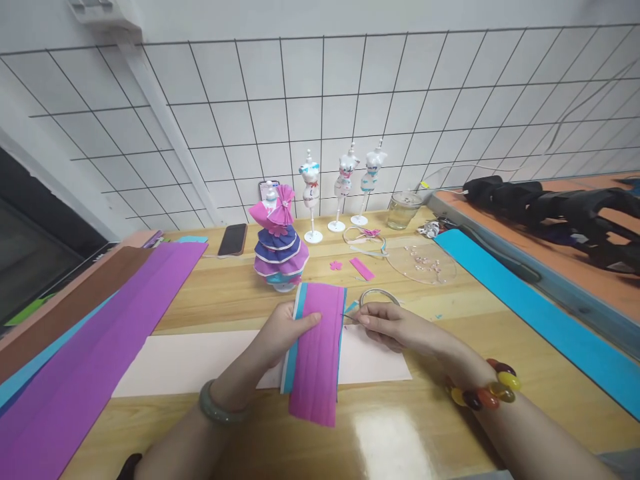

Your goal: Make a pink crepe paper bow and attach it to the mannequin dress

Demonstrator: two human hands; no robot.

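Observation:
My left hand (pixel 283 330) grips a layered strip of magenta crepe paper (pixel 319 353) with blue and white layers showing along its edges. The thumb lies on top, and the fingers are behind it, partly hidden. At the strip's right edge, my right hand (pixel 387 325) pinches a thin dark pointed tool (pixel 347 316), whose tip meets the paper; its kind is not clear. Beneath both hands lies a pale pink paper strip (pixel 200 360). Just beyond the right hand are a silvery ring (pixel 380 293) and a small blue scrap (pixel 351 307).
A small mannequin in a ruffled paper dress (pixel 281 243) stands ahead, with several bare mannequins (pixel 311 193) behind it. Nearby are a phone (pixel 233 239), a glass (pixel 404 210) and a clear disc with beads (pixel 421 261). Purple paper (pixel 115 333) lies left, blue paper (pixel 540 320) right.

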